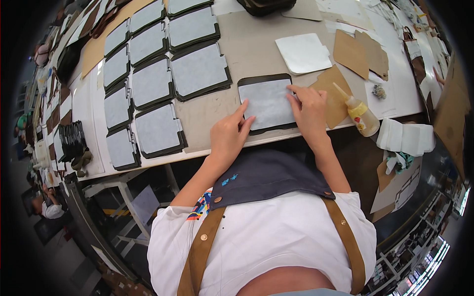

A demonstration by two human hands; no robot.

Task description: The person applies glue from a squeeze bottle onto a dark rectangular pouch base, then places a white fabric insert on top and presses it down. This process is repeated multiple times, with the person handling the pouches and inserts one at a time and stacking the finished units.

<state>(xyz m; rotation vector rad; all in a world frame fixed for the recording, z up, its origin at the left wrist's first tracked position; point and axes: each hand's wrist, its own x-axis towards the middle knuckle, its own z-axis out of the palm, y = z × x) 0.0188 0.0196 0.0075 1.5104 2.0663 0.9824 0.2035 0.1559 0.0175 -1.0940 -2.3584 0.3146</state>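
Note:
In front of me at the table's near edge lies a dark panel (264,78) with a pale grey sheet (269,106) on top, the dark rim showing around it. My left hand (229,130) rests at the sheet's left edge, index finger and thumb stretched apart and the other fingers bent. My right hand (310,109) touches the right edge near the upper corner, thumb and index finger apart. Neither hand grips anything that I can see. To the left, several stacks of similar panels (153,84) with pale sheets stand in rows.
A white sheet stack (303,53) lies beyond the panel. Brown card templates (351,54) are at the right, with a yellow-labelled squeeze bottle (363,117) near the edge. White folded pads (406,137) sit at the right. A black object (266,6) stands at the back.

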